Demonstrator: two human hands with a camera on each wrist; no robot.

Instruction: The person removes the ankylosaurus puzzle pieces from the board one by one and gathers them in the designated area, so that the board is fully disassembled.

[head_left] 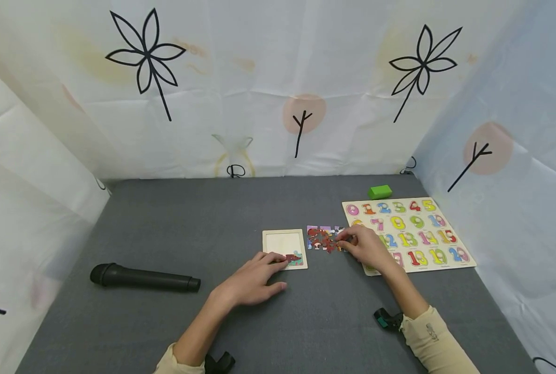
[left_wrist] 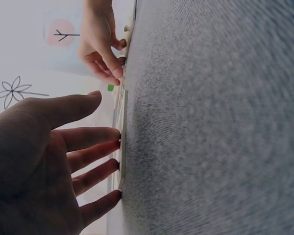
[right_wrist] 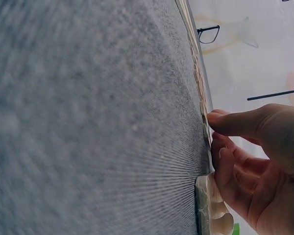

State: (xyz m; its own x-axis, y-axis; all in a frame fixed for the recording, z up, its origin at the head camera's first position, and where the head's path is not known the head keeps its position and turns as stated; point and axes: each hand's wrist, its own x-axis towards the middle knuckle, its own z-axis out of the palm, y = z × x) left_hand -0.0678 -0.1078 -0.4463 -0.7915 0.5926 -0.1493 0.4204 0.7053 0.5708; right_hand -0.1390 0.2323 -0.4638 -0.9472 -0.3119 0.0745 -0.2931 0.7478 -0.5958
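A small square wooden puzzle tray lies at mid-table, with joined jigsaw pieces in its lower right corner. My left hand has its fingers spread, their tips resting on the tray's left and lower part; the thumb stands off to the side. Loose red, purple and brown jigsaw pieces lie just right of the tray. At their right end my right hand pinches a jigsaw piece between thumb and forefinger, low to the table. Most of that piece is hidden by the fingers.
A number puzzle board lies at the right, partly under my right hand and forearm. Behind it sits a green block. A black microphone lies at the left. Printed white cloth walls in the grey table.
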